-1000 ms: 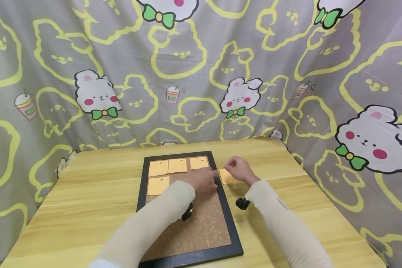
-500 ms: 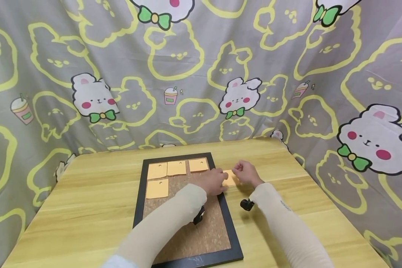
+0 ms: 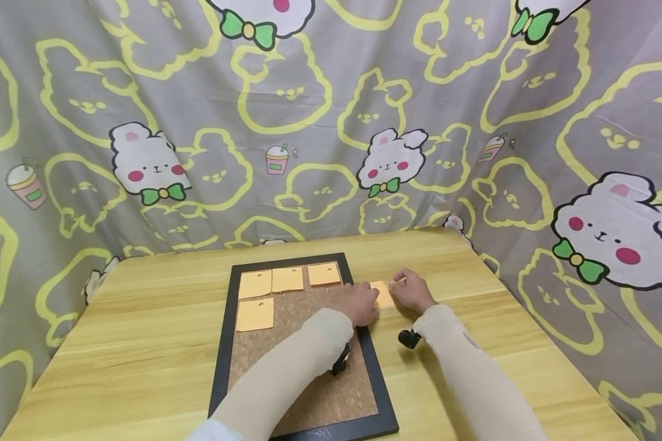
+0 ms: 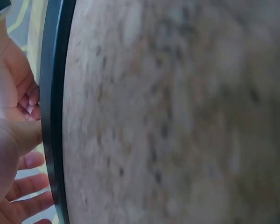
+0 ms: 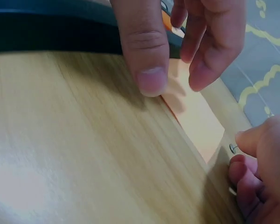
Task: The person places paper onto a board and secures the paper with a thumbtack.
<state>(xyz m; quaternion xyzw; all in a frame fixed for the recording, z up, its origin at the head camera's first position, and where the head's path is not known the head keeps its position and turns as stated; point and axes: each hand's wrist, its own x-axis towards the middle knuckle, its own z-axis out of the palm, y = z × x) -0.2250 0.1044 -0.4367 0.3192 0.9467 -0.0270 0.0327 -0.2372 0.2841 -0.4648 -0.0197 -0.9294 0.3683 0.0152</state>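
My left hand point(image 3: 358, 304) reaches over the right edge of the black-framed corkboard point(image 3: 325, 395). Its thumb and fingers stand apart close over the near end of an orange paper note point(image 5: 196, 119), which lies on the table beside the frame. To the right of that note is my right hand point(image 3: 412, 291), its thumb and curled fingers pinching a small metal thumbtack point(image 5: 233, 148) in the right wrist view. In the left wrist view the corkboard fills most of the picture, with fingers of both hands at its left.
Several orange notes, each with a tack near its top, are on the board's upper part, among them a note point(image 3: 255, 315) in the second row. The wooden table point(image 3: 132, 343) extends around the board. A patterned curtain point(image 3: 320, 147) hangs behind and at the sides.
My left hand has moved right, from over the board's frame to the loose note. The right hand has drawn a little to the right, off the note toward its far end.
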